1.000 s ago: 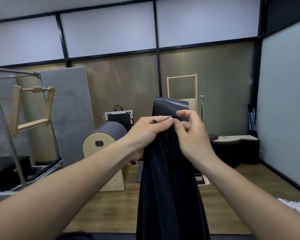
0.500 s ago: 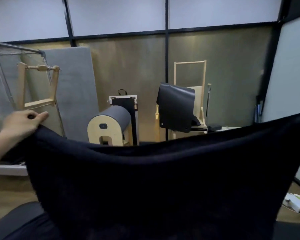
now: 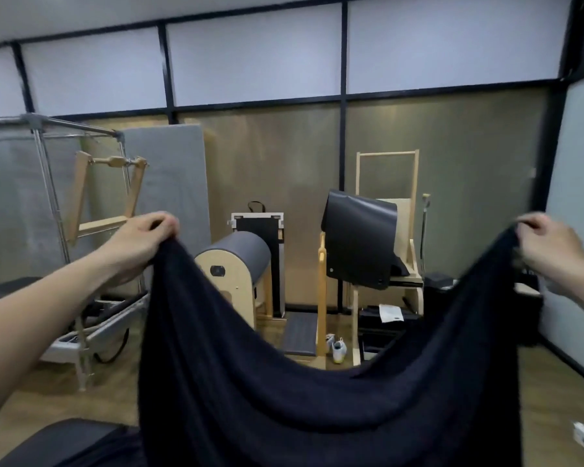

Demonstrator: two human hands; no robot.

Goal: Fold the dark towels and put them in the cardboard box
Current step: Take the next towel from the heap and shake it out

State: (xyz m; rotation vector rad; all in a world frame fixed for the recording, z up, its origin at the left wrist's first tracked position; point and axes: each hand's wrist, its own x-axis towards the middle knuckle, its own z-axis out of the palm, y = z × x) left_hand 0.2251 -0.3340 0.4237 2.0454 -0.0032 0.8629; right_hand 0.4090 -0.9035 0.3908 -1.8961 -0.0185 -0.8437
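I hold towel (image 3: pixel 317 399) up, spread between hands. Left hand (image 3: pixel 142 241) pinches one top corner, right hand (image 3: pixel 550 247) closed on other. Middle sags low. I judge: pull edge taut, match corners, then fold. Box not in view.

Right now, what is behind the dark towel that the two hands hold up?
Above the sagging top edge of the dark towel, a grey padded barrel, a wooden chair frame and white shoes show. The floor directly behind the cloth is covered.

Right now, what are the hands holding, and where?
A big dark fabric towel: left hand and right hand each pinch a top corner.
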